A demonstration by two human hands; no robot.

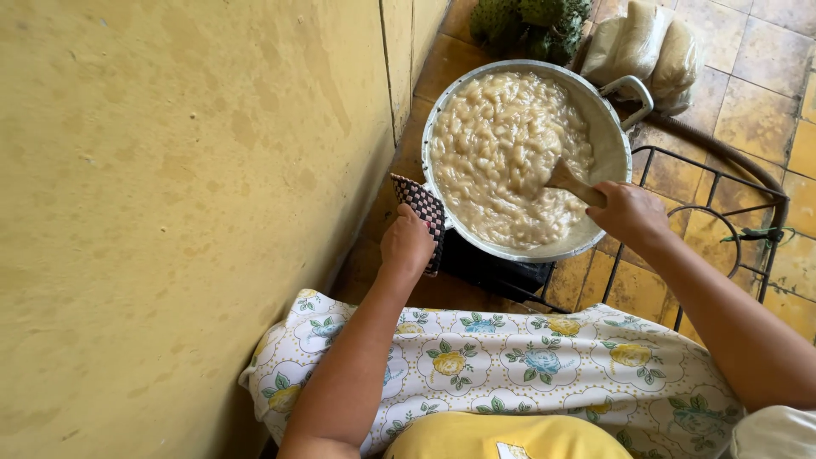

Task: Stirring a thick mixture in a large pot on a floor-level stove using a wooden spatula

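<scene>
Centre frame: left hand (406, 246) gripping checkered potholder (422, 208) against pot (614, 140); right hand (629, 212) clenching wooden spoon (568, 180) in pale mash (506, 153); risk: vigorous stirring tips pot off burner frame (722, 183)

yellow wall (187, 195) fills the left side. green spiky fruits (531, 24) at top, just beside clear plastic bags (646, 47) of pale stuff. black metal burner frame (722, 212) stands on worn yellow floor tiles (765, 93). floral cloth (510, 365) spreads across the bottom.

Yellow-brown tiled floor (748, 110) under black burner stand (714, 212), filled bags (646, 47), green fruit (527, 25).
</scene>
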